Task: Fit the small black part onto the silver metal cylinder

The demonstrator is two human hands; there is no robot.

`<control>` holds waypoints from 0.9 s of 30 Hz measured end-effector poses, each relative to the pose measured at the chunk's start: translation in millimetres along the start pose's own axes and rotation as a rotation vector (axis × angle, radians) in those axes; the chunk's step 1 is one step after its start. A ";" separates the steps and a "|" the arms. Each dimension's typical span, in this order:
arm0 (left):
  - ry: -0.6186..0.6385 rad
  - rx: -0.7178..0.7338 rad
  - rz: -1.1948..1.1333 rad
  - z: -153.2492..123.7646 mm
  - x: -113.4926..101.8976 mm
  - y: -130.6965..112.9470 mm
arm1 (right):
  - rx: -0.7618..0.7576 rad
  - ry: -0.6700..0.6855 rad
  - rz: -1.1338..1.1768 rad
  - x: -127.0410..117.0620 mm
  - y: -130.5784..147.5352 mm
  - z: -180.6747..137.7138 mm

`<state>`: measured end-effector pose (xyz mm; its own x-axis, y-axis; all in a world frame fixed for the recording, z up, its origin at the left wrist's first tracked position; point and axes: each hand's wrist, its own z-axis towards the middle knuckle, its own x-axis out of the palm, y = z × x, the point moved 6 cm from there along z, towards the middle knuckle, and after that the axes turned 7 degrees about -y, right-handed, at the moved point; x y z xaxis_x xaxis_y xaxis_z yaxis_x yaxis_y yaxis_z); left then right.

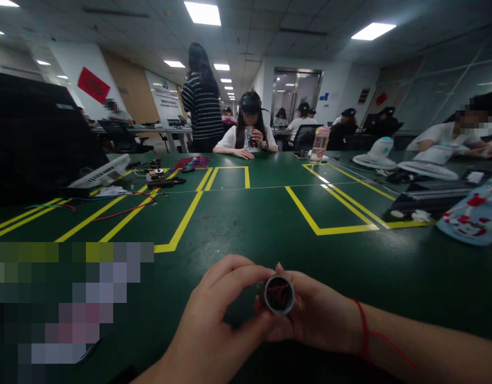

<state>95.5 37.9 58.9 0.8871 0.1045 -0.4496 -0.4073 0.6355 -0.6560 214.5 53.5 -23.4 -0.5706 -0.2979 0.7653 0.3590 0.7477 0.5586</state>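
Both of my hands meet low in the middle of the head view, over a green table (250, 224) marked with yellow tape lines. Between them is a small grey cylindrical part (278, 294), open end toward me, with thin red wires inside. My left hand (214, 320) curls around it from the left, thumb and fingers pinching its rim. From the right, my right hand (314, 314) wraps around it; a red string is tied round that wrist.
Red and blue wires and small parts (158, 178) lie at the far left beside a white fan grille (102, 173). White fan parts (380, 154) and a blue patterned pouch (474, 216) sit at the right. People sit across the table; one stands behind.
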 end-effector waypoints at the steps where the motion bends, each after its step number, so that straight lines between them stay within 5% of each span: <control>1: 0.004 0.001 0.007 -0.2 -0.5 -0.9 | -0.004 0.014 -0.004 1.3 -0.3 0.0; 5: -0.030 -0.002 0.051 -0.4 -6.5 -3.2 | -0.101 -0.007 -0.044 7.7 2.9 -4.7; 9: -0.050 -0.240 0.172 -0.8 -11.9 14.7 | -0.429 -0.291 -0.274 4.6 26.4 -19.1; 13: 0.155 -0.382 0.224 -2.2 2.6 29.6 | -0.704 -0.501 -0.731 4.4 50.2 -32.2; 19: 0.314 -0.236 0.374 -7.5 22.7 35.2 | -0.919 -0.473 -1.339 14.9 51.8 -34.7; 23: 0.334 -0.225 0.406 -14.7 24.3 39.5 | -0.939 -0.359 -1.471 18.8 40.8 -32.4; 27: 0.256 -0.235 0.268 -5.2 13.8 30.5 | -0.911 -0.422 -1.437 10.9 36.9 -30.8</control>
<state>94.1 54.7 29.6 0.6730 0.0302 -0.7390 -0.6804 0.4171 -0.6025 244.3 59.5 15.4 -0.8614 -0.0940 -0.4992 -0.3797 -0.5337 0.7557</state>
